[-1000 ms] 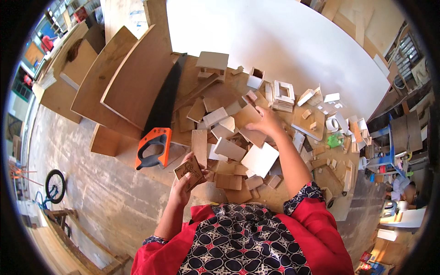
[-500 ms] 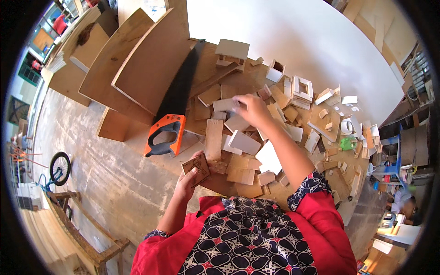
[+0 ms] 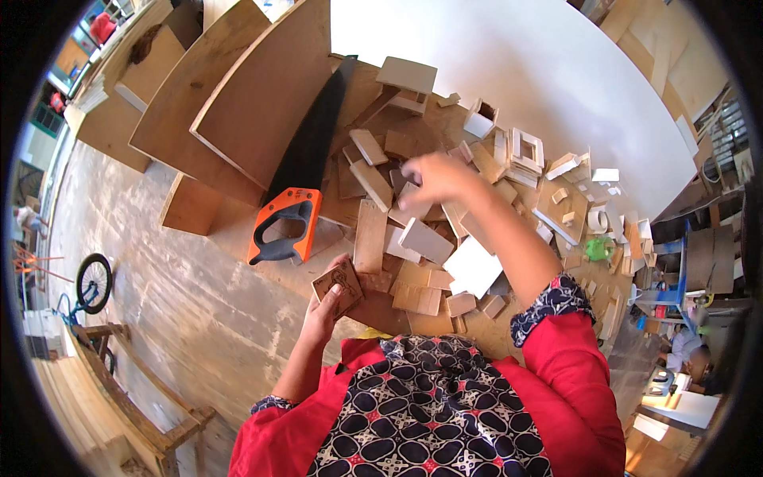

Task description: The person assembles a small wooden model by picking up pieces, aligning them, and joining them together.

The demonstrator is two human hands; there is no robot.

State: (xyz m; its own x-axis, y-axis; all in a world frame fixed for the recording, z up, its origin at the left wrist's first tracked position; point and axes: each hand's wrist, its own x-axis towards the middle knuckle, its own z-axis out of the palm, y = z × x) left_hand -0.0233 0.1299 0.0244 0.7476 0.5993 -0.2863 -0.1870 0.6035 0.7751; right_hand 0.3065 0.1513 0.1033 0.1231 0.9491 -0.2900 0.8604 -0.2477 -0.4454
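Note:
My left hand [image 3: 327,306] grips a thin square wooden plaque [image 3: 337,289] with a dark line drawing on its face, thumb on top. Over the heap of wood offcuts, my right hand [image 3: 439,180] hovers with fingers spread and nothing seen between them. Left of its fingertips lie two pale blocks, a longer block [image 3: 371,184] and a shorter block [image 3: 368,147] behind it. A white-faced block [image 3: 427,240] tilts on the pile just below that hand. Some offcuts are hidden under my right hand and forearm.
A handsaw [image 3: 306,171] with an orange and black handle rests by tall plywood panels [image 3: 258,87]. A large white board [image 3: 517,71] stands at the back. Tape roll [image 3: 598,221] and green item [image 3: 599,248] lie right. A bicycle wheel [image 3: 94,284] is far left.
My right hand has moved slightly right and down, away from a pale block it was touching. Blocks near its fingertips now lie differently. My left hand still holds the plaque.

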